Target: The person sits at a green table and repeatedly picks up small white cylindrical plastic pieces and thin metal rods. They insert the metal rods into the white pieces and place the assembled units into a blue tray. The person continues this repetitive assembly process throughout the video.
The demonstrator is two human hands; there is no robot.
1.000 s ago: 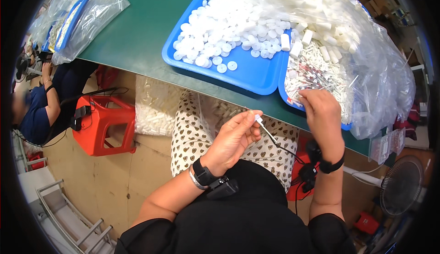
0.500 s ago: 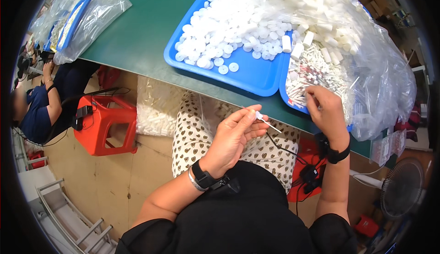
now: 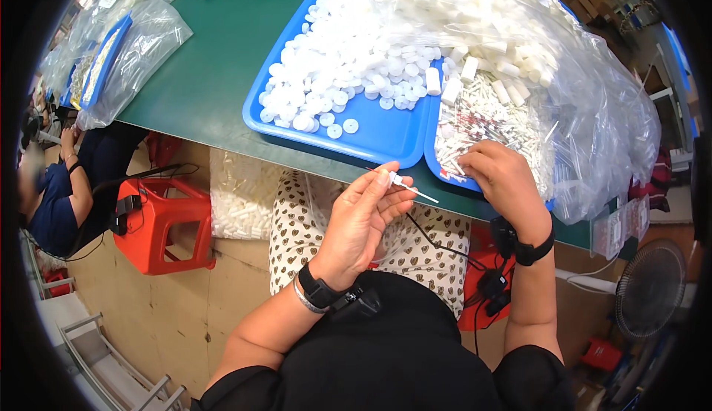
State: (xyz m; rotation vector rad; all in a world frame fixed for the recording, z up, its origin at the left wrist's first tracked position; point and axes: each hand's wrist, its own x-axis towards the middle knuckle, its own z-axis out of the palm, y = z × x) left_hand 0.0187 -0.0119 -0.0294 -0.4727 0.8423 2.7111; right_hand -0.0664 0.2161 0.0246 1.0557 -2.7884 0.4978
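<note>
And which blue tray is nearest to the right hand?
The tray of thin white sticks, at the right hand; the disc tray sits further left, another tray far left.

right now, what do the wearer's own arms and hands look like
Both the left hand and right hand are ungloved, below short black sleeves. The left wrist wears a black wristband and silvery bracelet; the right, a black strap.
</note>
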